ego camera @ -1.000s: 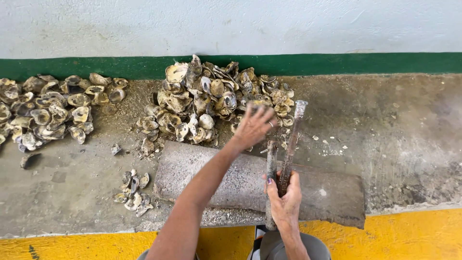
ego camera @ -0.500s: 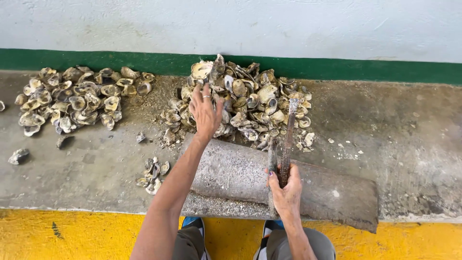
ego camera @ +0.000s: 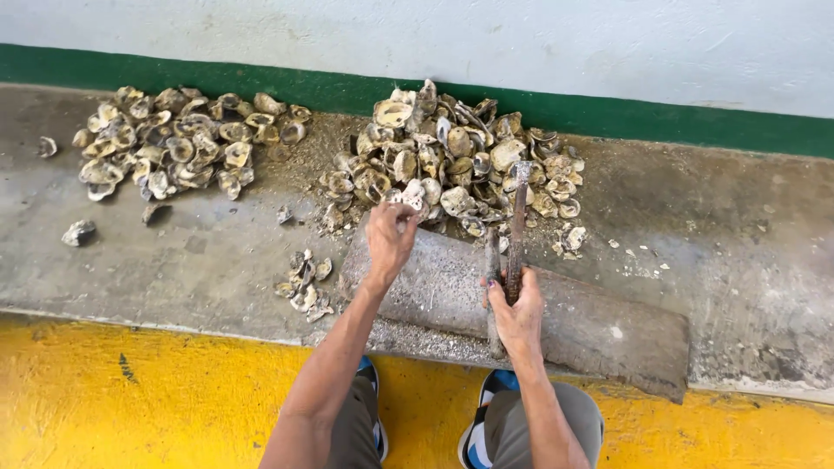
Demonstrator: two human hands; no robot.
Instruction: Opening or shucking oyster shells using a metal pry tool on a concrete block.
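My left hand (ego camera: 390,234) is closed around an oyster (ego camera: 407,198) at the near edge of the big oyster pile (ego camera: 460,156), just above a long grey slab (ego camera: 452,287) lying on the concrete ledge. My right hand (ego camera: 514,306) grips two long rusty metal tools (ego camera: 518,217), a bar and a thinner blade, held upright over the slab with their tips reaching the pile.
A second heap of shells (ego camera: 169,148) lies at the left, with a few loose shells (ego camera: 307,282) near the slab. A green-striped white wall (ego camera: 608,113) backs the ledge. Yellow painted floor (ego camera: 130,391) lies in front; my knees and shoes (ego camera: 486,417) are below.
My left hand came back from the top of the pile toward the slab, now closed on an oyster. The right hand kept holding the tools. The view shifted.
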